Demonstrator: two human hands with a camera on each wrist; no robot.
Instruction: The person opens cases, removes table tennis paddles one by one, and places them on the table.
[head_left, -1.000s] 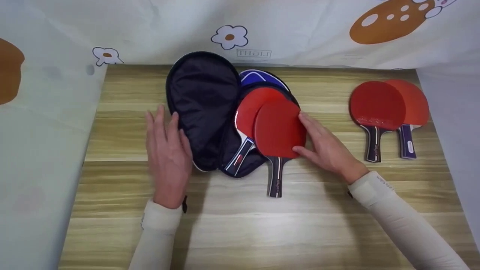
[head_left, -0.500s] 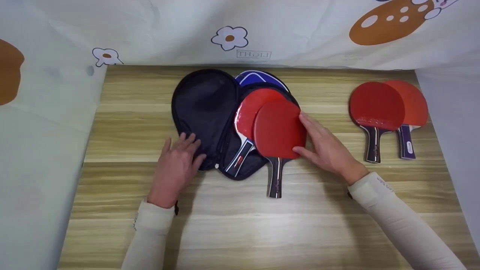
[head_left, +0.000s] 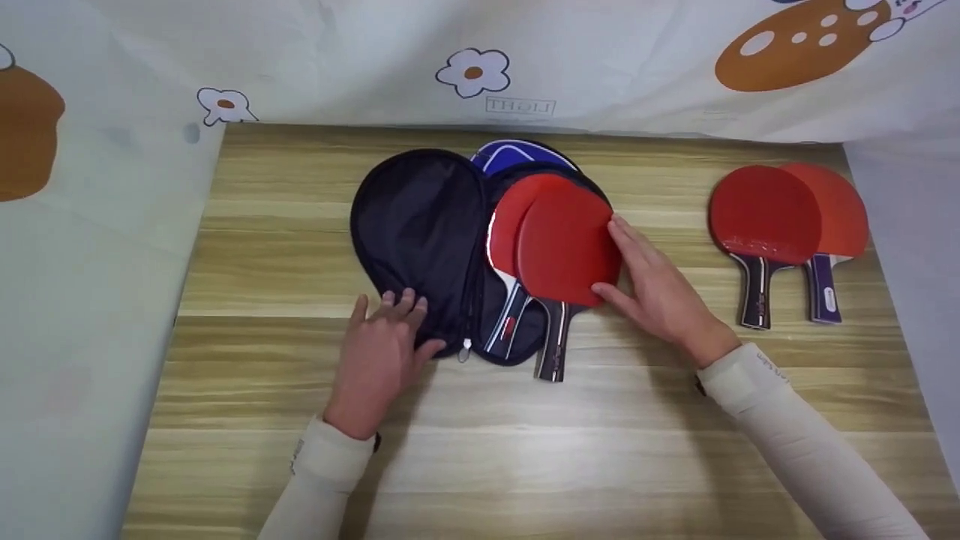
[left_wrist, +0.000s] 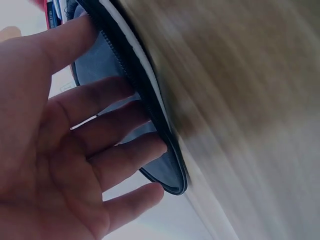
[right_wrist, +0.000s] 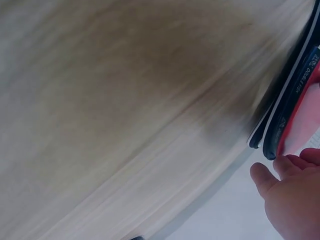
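Note:
A black zip paddle case (head_left: 412,217) lies unfolded on the wooden table, its zipper pull near the bottom. My left hand (head_left: 379,356) rests its spread fingertips on the lower end of the left flap; in the left wrist view the fingers (left_wrist: 117,120) lie along the zipped edge. Two red table tennis paddles overlap on the right half, the lower one (head_left: 501,225) partly covered by the upper one (head_left: 566,240), whose dark handle points toward me. My right hand (head_left: 664,289) touches the upper paddle's right edge with nearly straight fingers and thumb.
Behind the black case a blue case (head_left: 517,156) with white lines pokes out. Two more red paddles, one with a black handle (head_left: 754,296) and one with a purple handle (head_left: 825,292), lie overlapped at the right. A printed cloth (head_left: 360,67) hangs behind the table (head_left: 255,247).
My left hand has moved from the flap's left edge to its lower end, and the flap now lies flatter. The two paddles on the case overlap more. My right hand has stayed at the paddle's edge.

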